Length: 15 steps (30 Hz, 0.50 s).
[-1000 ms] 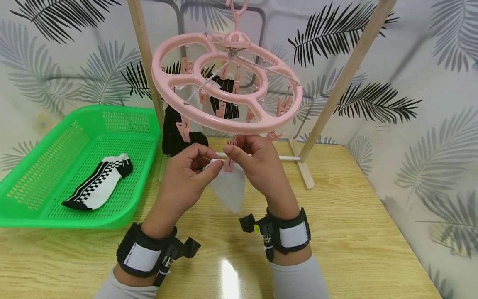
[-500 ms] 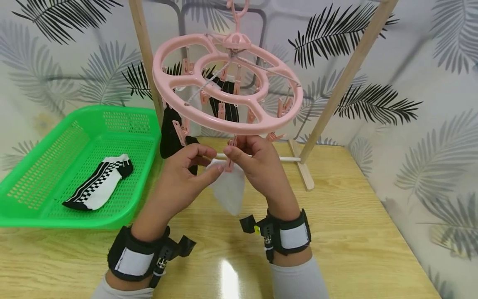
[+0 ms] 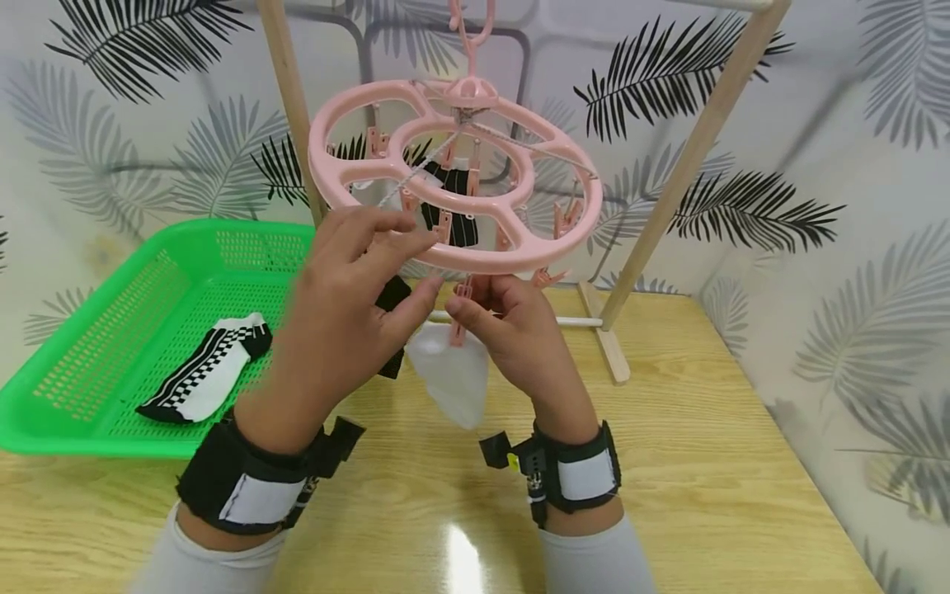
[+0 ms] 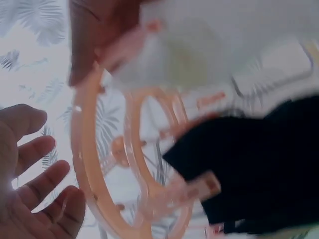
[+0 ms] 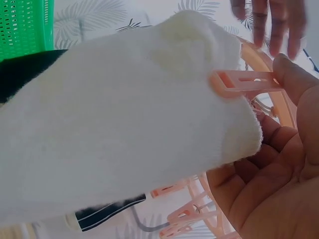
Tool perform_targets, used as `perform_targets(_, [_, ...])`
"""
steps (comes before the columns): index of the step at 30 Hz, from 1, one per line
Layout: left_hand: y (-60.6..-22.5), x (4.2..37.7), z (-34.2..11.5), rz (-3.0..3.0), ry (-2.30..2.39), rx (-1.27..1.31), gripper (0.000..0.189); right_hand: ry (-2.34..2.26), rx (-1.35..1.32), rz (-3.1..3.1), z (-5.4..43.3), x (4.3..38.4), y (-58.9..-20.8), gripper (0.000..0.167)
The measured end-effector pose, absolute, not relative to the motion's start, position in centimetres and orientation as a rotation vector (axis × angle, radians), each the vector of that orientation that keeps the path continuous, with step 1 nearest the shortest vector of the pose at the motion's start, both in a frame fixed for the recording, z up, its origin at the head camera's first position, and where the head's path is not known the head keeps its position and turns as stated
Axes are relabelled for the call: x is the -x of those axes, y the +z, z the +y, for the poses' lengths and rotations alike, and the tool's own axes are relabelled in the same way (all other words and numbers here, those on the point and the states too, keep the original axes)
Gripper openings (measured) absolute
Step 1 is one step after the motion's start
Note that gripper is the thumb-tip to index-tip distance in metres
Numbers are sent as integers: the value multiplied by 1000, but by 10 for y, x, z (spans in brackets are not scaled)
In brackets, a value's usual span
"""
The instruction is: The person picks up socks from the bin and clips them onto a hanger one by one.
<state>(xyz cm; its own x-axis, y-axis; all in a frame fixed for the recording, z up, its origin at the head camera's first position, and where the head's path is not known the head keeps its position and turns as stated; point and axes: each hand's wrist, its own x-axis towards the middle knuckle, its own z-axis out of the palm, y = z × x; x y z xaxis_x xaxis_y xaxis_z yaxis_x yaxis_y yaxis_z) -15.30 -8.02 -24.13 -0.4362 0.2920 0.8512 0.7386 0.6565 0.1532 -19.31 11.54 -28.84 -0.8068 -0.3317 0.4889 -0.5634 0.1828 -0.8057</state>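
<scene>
My right hand (image 3: 519, 334) pinches a pink clothespin (image 3: 458, 332) that hangs below the front rim of a round pink drying hanger (image 3: 490, 262). The clothespin's tip grips the edge of a white sock (image 3: 449, 379), which dangles beneath it. Up close in the right wrist view, the clothespin (image 5: 249, 82) bites on the sock (image 5: 124, 114) near its upper edge. My left hand (image 3: 337, 301) is beside the hanger's left front rim, holding nothing, fingers loosely spread. It partly covers a black sock (image 3: 393, 330), seen clipped by a pin in the left wrist view.
At the left stands a green basket (image 3: 89, 441) with a black-and-white checkered sock (image 3: 211, 371) inside. Farther back hangs a black striped sock (image 3: 463, 231). Wooden posts (image 3: 690, 169) flank the hanger, and several unused clothespins dangle from it.
The left hand has let go of the white sock's edge and moved up and left, toward the hanger's rim. The right hand keeps its pinch on the clothespin.
</scene>
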Motion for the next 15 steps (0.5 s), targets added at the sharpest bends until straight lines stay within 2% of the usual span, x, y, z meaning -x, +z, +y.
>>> perform_targets(5, [-236, 162, -91, -2110, -478, 729, 35, 1655, -853, -2267, 115, 192, -288, 15])
perform_targets(10, [-235, 167, -94, -2127, -475, 730, 27, 1610, -879, -2276, 116, 193, -287, 11])
perform_targets(15, [-235, 169, -94, -2166, -462, 718, 26, 1586, -836, -2332, 116, 192, -286, 13])
